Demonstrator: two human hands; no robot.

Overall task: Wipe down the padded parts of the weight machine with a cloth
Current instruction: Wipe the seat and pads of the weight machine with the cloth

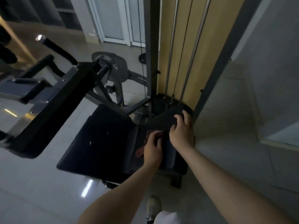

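A dark grey cloth lies spread over the top of the weight stack, just right of the black padded seat. My right hand is on the cloth, with fingers over its far edge and the thumb pinching underneath. My left hand curls its fingers around the cloth's near edge, beside the seat's right side. A long black back pad slants across the left of the view. Something reddish shows under my left hand, too dim to identify.
Two steel guide rods and a cable rise from the weight stack inside the grey frame upright. A round grey cam and black handles stand behind the seat. A wall is close on the right. My shoe is on the tiled floor.
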